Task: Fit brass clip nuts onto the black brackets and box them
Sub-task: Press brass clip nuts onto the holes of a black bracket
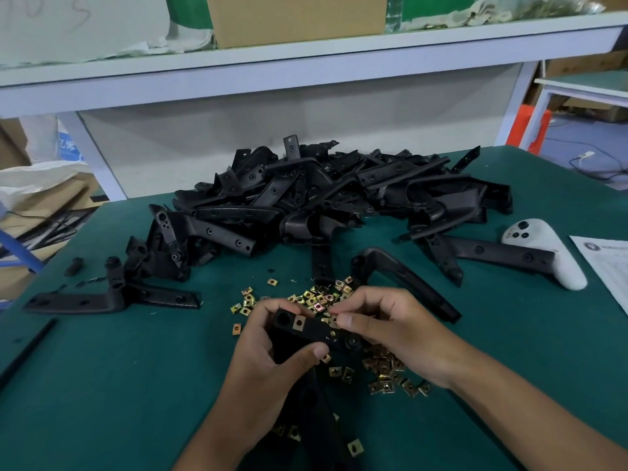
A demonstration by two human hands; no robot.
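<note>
Your left hand (pixel 272 348) grips the rigid, light bracket (pixel 306 331) by its body, just above the table (pixel 102 385). Your right hand (pixel 384 321) pinches its end. The clip nuts (pixel 319 297), scattered just beyond your fingers, are small and slippery: pinch them by their edges.

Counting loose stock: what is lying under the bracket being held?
Loose brass clip nuts lie on the green mat beneath the held bracket. Any directly under the bracket and the hands are covered, so uncountable.

place: factory assembly workshop | showing it: heap of black brackets (pixel 326 195) lying mid-bench, brass nuts (pixel 316 299) scattering near front edge, cardboard box (pixel 295 18) sitting on shelf (pixel 306 68)
</note>
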